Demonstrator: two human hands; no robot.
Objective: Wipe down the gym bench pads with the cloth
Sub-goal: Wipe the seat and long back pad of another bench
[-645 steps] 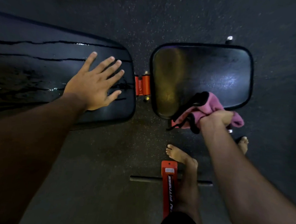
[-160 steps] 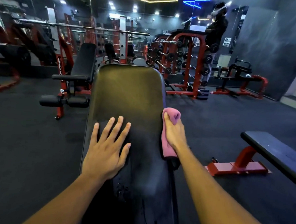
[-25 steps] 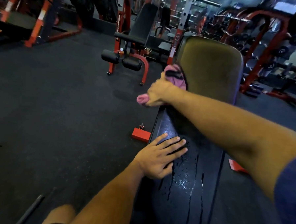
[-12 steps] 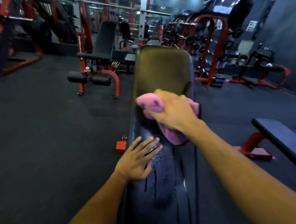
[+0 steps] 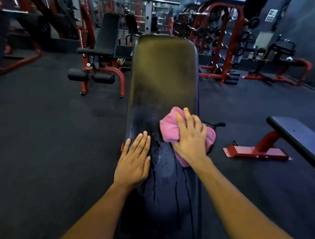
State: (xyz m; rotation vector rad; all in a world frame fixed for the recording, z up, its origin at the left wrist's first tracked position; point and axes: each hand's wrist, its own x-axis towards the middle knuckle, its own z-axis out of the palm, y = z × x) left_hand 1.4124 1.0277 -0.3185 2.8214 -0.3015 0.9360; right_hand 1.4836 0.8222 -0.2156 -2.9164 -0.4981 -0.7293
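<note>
A long black bench pad (image 5: 163,70) runs away from me up the middle of the view, with wet streaks and droplets on its near half. A bunched pink cloth (image 5: 170,128) lies on the pad's right side. My right hand (image 5: 189,137) presses down on the cloth with its fingers spread over it. My left hand (image 5: 134,162) rests flat on the pad's left edge, fingers straight and together, just left of the cloth.
Dark rubber floor lies on both sides of the pad. A flat bench with a red frame (image 5: 296,134) stands at the right. An adjustable bench with leg rollers (image 5: 99,61) stands behind on the left, and a red dumbbell rack (image 5: 219,40) behind on the right.
My right hand has slid the cloth from the pad's left side across to its right side and a little toward me. My left hand has stayed on the left edge.
</note>
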